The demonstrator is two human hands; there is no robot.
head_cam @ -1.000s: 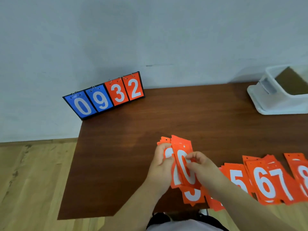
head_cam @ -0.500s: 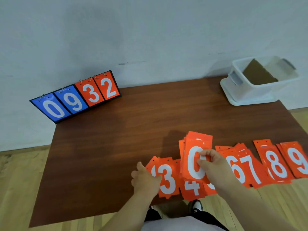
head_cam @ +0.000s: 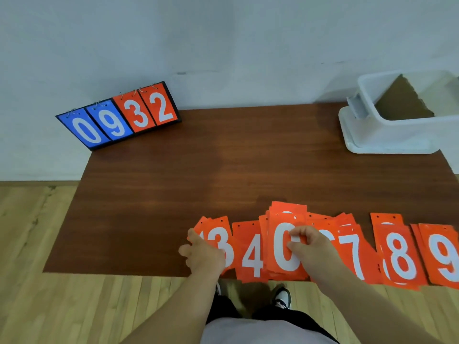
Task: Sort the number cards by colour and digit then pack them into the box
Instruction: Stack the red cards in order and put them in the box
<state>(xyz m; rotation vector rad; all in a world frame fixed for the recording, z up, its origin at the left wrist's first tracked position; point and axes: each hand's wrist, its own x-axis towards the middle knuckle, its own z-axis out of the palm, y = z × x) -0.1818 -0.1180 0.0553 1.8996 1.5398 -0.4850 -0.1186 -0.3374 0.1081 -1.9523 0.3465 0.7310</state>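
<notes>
my right hand pinches the 0-topped stack at the table's near edge, beside the 4 card. my left hand rests on the 3 pile; i can't tell its grip. the box sits far right.

**Orange cards along the tabletop's near edge**

The right hand pinches a stack topped by 0, between the 4 card and the 7 card. The left hand lies on the 3 card. A scoreboard stands at the far left corner, and a box at the far right.
</notes>
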